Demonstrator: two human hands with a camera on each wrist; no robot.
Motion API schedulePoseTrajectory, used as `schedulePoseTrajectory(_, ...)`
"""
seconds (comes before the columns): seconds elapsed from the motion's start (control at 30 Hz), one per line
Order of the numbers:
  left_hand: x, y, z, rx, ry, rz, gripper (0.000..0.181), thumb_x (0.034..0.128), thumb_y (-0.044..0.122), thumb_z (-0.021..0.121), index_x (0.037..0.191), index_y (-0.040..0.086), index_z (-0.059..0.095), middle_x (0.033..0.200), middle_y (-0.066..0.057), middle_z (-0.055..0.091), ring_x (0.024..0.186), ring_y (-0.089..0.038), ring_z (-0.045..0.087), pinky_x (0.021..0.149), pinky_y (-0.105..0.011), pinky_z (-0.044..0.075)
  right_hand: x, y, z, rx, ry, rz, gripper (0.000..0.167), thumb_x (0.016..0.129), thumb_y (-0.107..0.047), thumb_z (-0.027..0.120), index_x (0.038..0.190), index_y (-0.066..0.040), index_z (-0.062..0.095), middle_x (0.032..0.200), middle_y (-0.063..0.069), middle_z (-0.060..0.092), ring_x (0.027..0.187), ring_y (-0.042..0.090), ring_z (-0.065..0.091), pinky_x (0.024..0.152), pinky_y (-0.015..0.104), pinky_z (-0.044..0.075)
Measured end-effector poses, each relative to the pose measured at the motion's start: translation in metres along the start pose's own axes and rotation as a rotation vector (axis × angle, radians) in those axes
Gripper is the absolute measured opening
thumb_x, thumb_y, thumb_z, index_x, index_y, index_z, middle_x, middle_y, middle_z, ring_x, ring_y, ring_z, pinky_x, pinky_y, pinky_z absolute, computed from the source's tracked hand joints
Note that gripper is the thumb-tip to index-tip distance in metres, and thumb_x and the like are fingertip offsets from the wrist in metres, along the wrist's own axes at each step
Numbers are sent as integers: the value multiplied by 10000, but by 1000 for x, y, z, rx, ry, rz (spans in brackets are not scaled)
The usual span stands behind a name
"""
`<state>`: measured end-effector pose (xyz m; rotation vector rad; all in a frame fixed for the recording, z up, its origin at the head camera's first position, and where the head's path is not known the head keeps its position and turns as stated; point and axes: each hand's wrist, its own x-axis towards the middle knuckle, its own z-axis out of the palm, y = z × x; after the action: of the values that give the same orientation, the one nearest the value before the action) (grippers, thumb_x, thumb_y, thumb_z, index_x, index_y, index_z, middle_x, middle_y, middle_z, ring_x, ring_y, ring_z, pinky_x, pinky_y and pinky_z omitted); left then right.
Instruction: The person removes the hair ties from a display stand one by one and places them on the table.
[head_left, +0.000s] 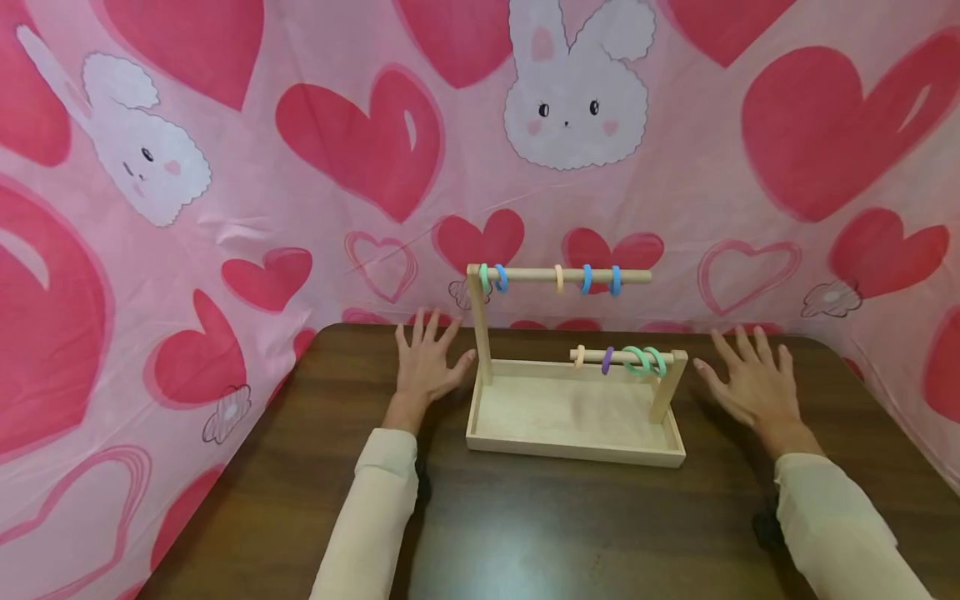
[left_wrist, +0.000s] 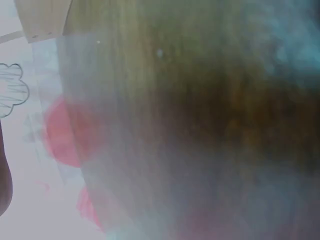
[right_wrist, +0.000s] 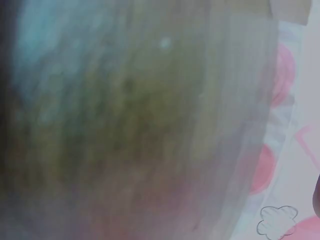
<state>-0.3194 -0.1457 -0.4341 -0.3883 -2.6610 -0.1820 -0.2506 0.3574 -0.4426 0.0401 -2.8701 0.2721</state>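
A wooden rack with a shallow tray base (head_left: 573,456) stands on the table between my hands. Its upper rod (head_left: 536,275) carries several rings: a green ring (head_left: 484,279) and a blue ring (head_left: 501,278) by the post, then a beige ring (head_left: 558,279) and two more blue ones. On the lower rod (head_left: 592,356) hang a beige ring (head_left: 580,356), a purple ring (head_left: 607,360) and two green ones. My left hand (head_left: 425,358) rests on the table left of the rack, fingers spread. To the right, my right hand (head_left: 757,383) lies likewise, holding nothing.
The dark wooden table (head_left: 555,533) reaches to a pink cloth backdrop (head_left: 465,175) printed with hearts and rabbits. Both wrist views are mostly blurred tabletop; a wooden corner (left_wrist: 45,17) shows at the top of the left one.
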Motion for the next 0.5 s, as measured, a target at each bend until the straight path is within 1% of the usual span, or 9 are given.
schedulePoseTrajectory(0.13,-1,0,-6,-10,18,-2,688,938,639,455,1530,290,462,1617,-146,409,1548,-424,255,1181,-745,193,0,-6,-8,27,7,-6,764,1040,-626,265,1619,-128,224,1629,330,214,1535,539,88,1166,762,55)
schedulePoseTrajectory(0.3,-6,1,-12,-34,29,2,689,936,639,455,1523,280,473,1613,-136,420,1546,-402,272,1200,-725,177,-4,-12,-18,81,43,-18,723,1055,-574,301,1580,-76,310,1612,329,265,1522,528,163,1152,756,130)
schedulePoseTrajectory(0.4,-11,4,-15,-54,41,15,672,937,633,466,1498,266,510,1575,-137,474,1533,-384,309,1205,-719,172,-7,-15,-23,117,102,-46,669,1065,-508,345,1533,-32,388,1572,340,341,1486,535,253,1131,743,199)
schedulePoseTrajectory(0.5,-15,9,-20,-81,60,40,626,946,604,488,1453,244,564,1509,-139,548,1485,-369,393,1197,-713,200,-10,-18,-28,147,172,-84,620,1064,-448,392,1493,-2,446,1525,346,413,1440,541,335,1101,725,270)
